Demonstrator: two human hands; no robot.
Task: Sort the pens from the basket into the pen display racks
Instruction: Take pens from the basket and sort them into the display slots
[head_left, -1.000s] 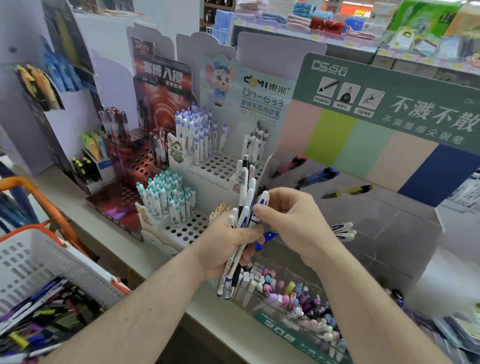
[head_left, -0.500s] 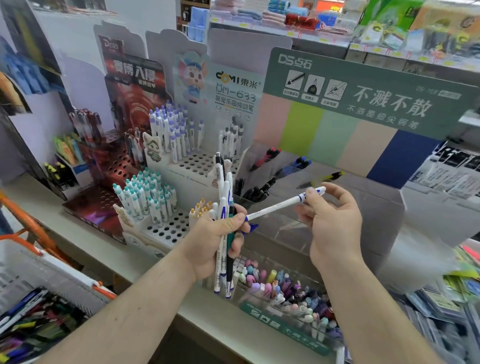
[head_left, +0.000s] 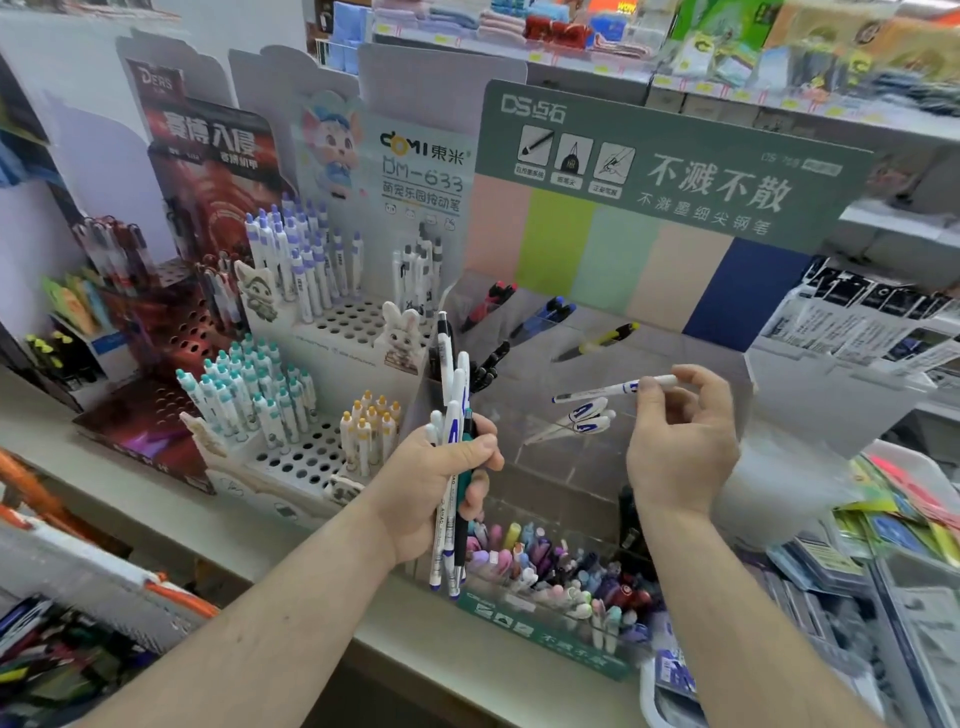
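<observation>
My left hand (head_left: 441, 483) grips an upright bundle of white and blue pens (head_left: 451, 415) in front of the racks. My right hand (head_left: 680, 441) pinches a single white pen with blue print (head_left: 597, 391), held almost level, tip pointing left, over a slot of the clear acrylic rack (head_left: 675, 364). Two similar white pens (head_left: 584, 421) lie in that slot just below it. The white holed rack (head_left: 332, 322) stands to the left with several purple-capped and teal-capped pens. The basket (head_left: 104, 587) with several mixed pens sits at the lower left.
A red holed rack (head_left: 171, 332) stands at the far left. The acrylic rack's front tray (head_left: 550, 618) holds several pastel pens. Red, blue, black and yellow pens lie in its upper slots. Packaged goods (head_left: 904, 535) crowd the right side, with shop shelves behind.
My right hand drew one white pen out of the bundle and carried it right, over the acrylic rack's slot. My left hand kept hold of the bundle. The view shifted left.
</observation>
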